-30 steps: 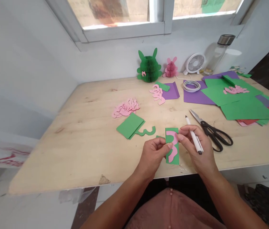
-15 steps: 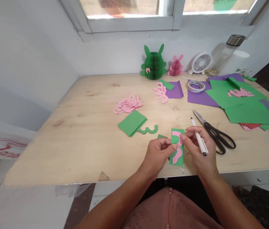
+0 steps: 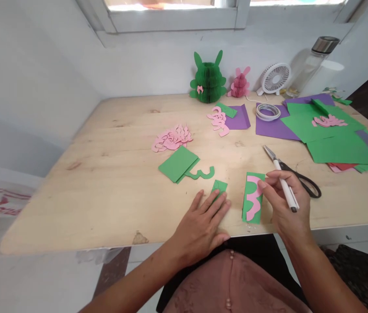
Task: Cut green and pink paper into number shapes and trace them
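Between the thumb and fingers of my right hand (image 3: 286, 198) is a green paper strip (image 3: 245, 204) with a wavy pink paper cutout (image 3: 252, 202) lying on its face. A white pen (image 3: 286, 189) is also tucked in that hand, slanting across the fingers. My left hand (image 3: 205, 217) lies flat with fingers spread on the table, fingertips over a small green paper piece (image 3: 219, 186) that bears a drawn line. Farther off lie folded green paper (image 3: 178, 164) and a wavy green cutout (image 3: 206, 174).
Black-handled scissors (image 3: 304, 180) lie beyond my right hand. Pink cutouts (image 3: 172, 138) are heaped mid-table. Green sheets (image 3: 340, 150), purple paper (image 3: 275, 129) and a tape roll (image 3: 268, 112) are at the right. Paper bunnies (image 3: 208, 82), a fan (image 3: 275, 79) and a bottle (image 3: 311, 65) stand by the wall.
My left hand has let go of the green strip and moved down-left onto the small green piece. My right hand has carried the strip and pink cutout slightly right.
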A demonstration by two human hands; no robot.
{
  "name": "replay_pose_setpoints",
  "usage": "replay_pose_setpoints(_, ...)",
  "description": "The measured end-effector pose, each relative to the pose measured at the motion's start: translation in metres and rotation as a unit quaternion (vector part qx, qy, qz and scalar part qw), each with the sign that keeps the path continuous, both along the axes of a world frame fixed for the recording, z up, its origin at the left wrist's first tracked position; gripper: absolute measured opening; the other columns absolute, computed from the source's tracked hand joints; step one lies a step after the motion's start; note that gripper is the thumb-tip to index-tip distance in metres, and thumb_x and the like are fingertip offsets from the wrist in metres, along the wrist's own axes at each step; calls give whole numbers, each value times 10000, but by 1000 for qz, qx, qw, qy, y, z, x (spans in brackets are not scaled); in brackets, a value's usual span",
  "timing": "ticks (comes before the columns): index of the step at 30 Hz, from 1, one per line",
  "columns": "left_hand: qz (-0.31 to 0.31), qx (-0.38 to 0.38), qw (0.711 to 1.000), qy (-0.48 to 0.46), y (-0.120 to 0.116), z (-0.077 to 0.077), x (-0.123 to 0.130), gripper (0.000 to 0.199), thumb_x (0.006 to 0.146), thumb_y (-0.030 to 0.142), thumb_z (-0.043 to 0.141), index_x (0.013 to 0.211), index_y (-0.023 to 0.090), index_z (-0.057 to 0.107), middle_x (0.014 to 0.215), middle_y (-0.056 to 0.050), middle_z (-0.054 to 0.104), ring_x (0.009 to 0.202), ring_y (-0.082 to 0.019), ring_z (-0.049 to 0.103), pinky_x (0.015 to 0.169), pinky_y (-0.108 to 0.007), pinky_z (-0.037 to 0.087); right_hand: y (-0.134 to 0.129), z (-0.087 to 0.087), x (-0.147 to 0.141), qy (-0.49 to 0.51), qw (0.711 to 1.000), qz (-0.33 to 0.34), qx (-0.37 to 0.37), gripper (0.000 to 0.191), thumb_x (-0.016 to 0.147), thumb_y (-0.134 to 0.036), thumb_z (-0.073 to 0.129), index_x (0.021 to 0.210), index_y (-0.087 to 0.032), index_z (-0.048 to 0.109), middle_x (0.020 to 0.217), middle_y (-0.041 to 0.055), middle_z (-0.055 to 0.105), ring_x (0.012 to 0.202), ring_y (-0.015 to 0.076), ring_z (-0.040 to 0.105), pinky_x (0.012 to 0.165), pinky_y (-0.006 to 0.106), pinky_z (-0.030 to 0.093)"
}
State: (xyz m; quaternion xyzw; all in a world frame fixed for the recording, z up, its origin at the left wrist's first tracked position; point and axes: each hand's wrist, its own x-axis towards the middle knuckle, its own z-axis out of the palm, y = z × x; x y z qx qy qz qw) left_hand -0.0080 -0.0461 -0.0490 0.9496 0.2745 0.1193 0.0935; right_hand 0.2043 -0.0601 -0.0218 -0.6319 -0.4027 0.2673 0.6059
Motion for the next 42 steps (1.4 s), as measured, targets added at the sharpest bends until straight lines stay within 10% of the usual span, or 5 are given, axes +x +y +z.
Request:
replay_pose_setpoints(11,55,40,997,27,16,4,-44,506,920,355,459,1380,144,447,1458,-145,442,1395,-299,312,1143,-522,185,-1,-1,-7,-13,999,28,-20,194,761,-285,711,903,-225,593,751,-17,596,644,137,599,584,273,509)
replay_pose_setpoints(24,57,8,972,-228,-22,6,3,366,856,168,469,1207,114,555,1242,-152,631,1292,-264,464,1084,-481,349,0,-4,-27,-199,979,38,-7,148,779,-317,679,869,-230,599,727,4,656,634,170,643,607,294,534)
replay_pose_setpoints(42,67,53,989,-118,6,-9,28,325,911,184,430,1184,125,595,1327,-119,586,1269,-260,485,1103,-482,318,18,-30,-24,-395,916,72,-17,122,877,-312,547,916,-212,604,754,43,716,647,197,677,622,296,502)
